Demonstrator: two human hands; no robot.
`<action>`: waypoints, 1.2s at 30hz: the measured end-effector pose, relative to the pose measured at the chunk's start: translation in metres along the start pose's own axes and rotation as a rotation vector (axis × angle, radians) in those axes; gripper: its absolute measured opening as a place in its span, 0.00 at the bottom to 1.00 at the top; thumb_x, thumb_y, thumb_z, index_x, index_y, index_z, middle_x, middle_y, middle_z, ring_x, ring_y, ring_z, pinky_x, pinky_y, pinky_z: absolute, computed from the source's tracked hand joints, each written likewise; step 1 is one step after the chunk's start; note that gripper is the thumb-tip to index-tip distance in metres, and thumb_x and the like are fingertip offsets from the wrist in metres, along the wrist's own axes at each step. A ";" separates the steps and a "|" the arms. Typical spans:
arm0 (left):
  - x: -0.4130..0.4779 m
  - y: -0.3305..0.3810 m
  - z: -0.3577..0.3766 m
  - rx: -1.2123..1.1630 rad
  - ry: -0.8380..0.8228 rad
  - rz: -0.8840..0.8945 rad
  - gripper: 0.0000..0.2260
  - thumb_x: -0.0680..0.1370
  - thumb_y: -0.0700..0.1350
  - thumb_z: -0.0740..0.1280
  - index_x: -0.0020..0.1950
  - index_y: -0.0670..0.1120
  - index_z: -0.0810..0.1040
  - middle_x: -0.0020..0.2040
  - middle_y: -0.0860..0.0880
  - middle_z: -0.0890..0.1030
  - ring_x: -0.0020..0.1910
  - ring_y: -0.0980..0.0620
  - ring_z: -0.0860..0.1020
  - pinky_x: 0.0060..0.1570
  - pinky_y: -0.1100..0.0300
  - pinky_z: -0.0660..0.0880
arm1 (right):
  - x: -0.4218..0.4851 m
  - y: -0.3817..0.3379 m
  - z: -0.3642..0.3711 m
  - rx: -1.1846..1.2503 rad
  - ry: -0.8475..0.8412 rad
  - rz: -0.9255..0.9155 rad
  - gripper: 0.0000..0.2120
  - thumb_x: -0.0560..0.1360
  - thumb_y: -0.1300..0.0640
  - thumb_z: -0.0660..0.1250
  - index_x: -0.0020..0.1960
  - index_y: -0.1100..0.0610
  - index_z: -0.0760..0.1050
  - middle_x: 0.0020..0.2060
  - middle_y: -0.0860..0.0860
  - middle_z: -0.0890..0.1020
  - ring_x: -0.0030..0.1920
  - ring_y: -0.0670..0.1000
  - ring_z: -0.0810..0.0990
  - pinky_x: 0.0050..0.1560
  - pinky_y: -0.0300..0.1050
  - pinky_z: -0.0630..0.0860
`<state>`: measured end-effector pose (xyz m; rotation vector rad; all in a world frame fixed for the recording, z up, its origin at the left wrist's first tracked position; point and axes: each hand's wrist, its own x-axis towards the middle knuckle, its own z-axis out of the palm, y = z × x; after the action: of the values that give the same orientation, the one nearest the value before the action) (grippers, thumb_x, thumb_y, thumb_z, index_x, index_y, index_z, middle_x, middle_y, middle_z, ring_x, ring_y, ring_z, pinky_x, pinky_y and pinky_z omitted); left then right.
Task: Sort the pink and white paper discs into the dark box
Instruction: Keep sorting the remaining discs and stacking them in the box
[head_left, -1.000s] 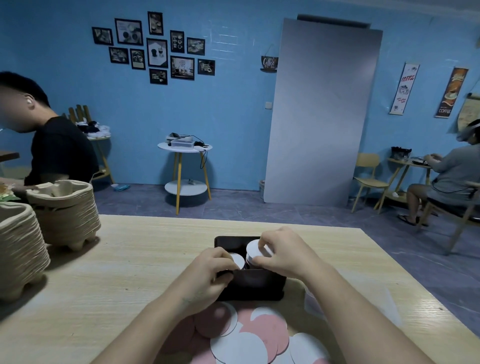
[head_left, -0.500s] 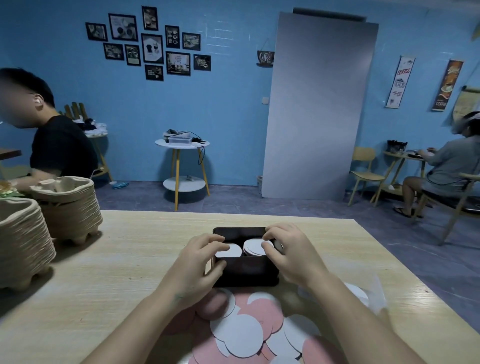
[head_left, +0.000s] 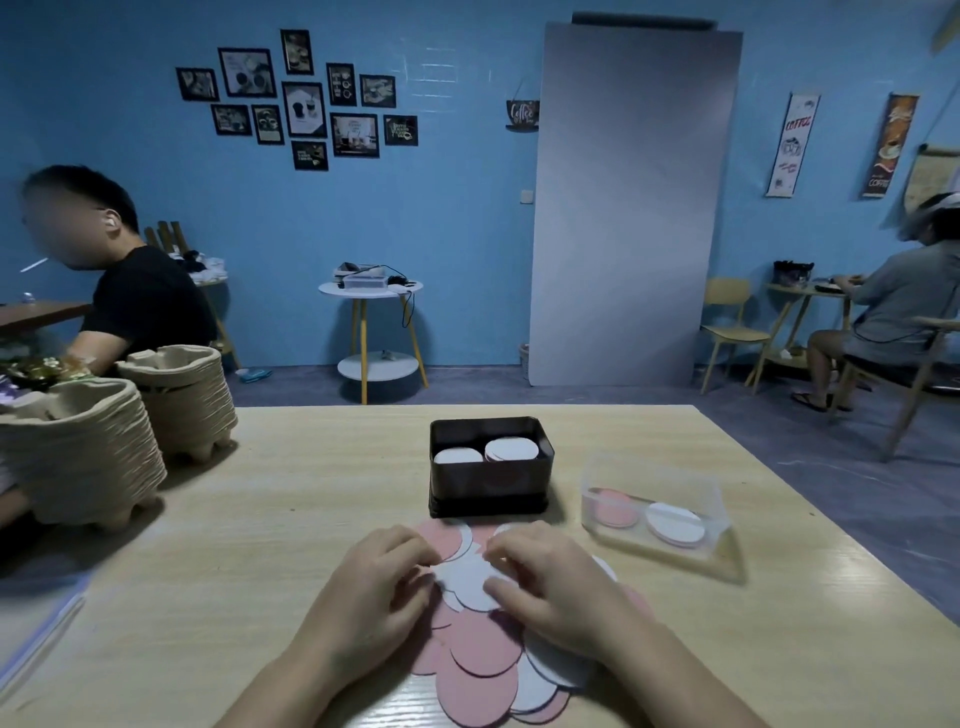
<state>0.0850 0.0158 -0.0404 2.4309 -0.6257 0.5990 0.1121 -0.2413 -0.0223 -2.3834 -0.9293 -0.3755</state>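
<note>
Right now, down on the pale wooden table (head_left: 249, 545): a flat heap of thin round pink and white paper discs (head_left: 485, 649), lying over each other like fish scales, near the front edge. Too many and too mixed up to count one by one. Just behind the heap: one dark box (head_left: 488, 486) with round corners and no lid on. Inside, two neat stacks side by side, the left stack (head_left: 457, 456) and the right stack (head_left: 511, 448), both white on top, the right one a bit higher. Off to the right of the box, apart from it: one clear plastic tub (head_left: 654, 480) with two little piles in it, one pink pile (head_left: 615, 508) and one white pile (head_left: 675, 524). Far over on the left: two tall stacks of brown paper trays (head_left: 78, 457). Further back, two other people at tables, one on the left, one on the right. Two bare hands low on the heap, close together, palms down. For the left hand (head_left: 374, 587): fingers curled, tips right at the left edge of a top white disc (head_left: 465, 579); holding or only touching, cannot tell. For the right hand (head_left: 550, 587): a pinch on that same disc, thumb flat on top, fingers bent over its far edge.
</note>
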 end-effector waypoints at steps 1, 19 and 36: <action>-0.002 0.001 0.000 0.021 -0.005 -0.001 0.06 0.77 0.50 0.65 0.53 0.57 0.78 0.51 0.64 0.75 0.54 0.61 0.74 0.54 0.56 0.75 | -0.001 -0.001 0.002 -0.016 -0.047 0.008 0.13 0.76 0.40 0.65 0.57 0.44 0.74 0.54 0.39 0.77 0.58 0.42 0.73 0.59 0.45 0.73; 0.009 0.003 0.002 0.220 -0.094 -0.031 0.14 0.81 0.58 0.58 0.64 0.59 0.76 0.65 0.62 0.75 0.64 0.58 0.72 0.64 0.58 0.69 | -0.002 0.008 0.002 -0.021 0.040 0.077 0.23 0.72 0.32 0.67 0.59 0.45 0.76 0.60 0.37 0.77 0.63 0.42 0.74 0.61 0.42 0.72; 0.011 -0.011 0.001 0.149 -0.027 -0.198 0.16 0.75 0.65 0.61 0.54 0.57 0.75 0.47 0.61 0.79 0.51 0.56 0.74 0.52 0.55 0.72 | -0.007 0.008 0.002 -0.022 0.065 0.102 0.24 0.71 0.30 0.66 0.54 0.48 0.76 0.55 0.43 0.79 0.53 0.45 0.77 0.54 0.42 0.73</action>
<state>0.1002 0.0198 -0.0396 2.6045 -0.3559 0.5493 0.1129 -0.2486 -0.0303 -2.4123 -0.7747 -0.4238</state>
